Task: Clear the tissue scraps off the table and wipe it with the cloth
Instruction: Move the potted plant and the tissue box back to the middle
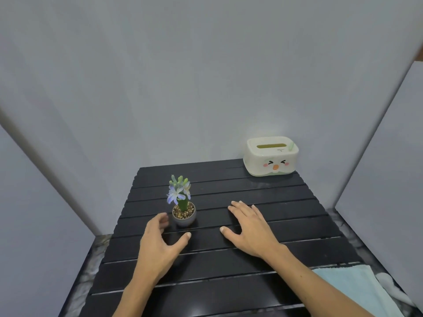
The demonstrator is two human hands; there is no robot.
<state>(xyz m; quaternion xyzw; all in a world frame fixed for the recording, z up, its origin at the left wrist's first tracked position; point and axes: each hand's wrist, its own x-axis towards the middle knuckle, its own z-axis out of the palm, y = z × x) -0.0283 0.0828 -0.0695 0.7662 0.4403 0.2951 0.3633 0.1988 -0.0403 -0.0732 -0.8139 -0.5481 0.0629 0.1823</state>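
Left fingers [163, 221]: curling open, thumb apart, closing on nothing, hovering just beside the small flower pot [184, 217] at centre left.
Left hand [158, 248]: reaching in from the lower centre of the frame.
Right fingers [240, 210]: spreading flat and released, appearing to be resting on the dark slats, gripping nothing.
Right hand [250, 229]: lying at mid-frame, well apart from the cloth.
Tabletop [229, 266]: showing black slats, no tissue scraps visible anywhere on it.
Cloth [357, 287]: lying at the lower right corner, pale blue, partly cut off by the frame edge.
Cloth handling: likely being soft, light and limp; pinching a bunched fold near its visible middle looking best.
Tissue box [271, 156]: sitting at the upper right of the tabletop.
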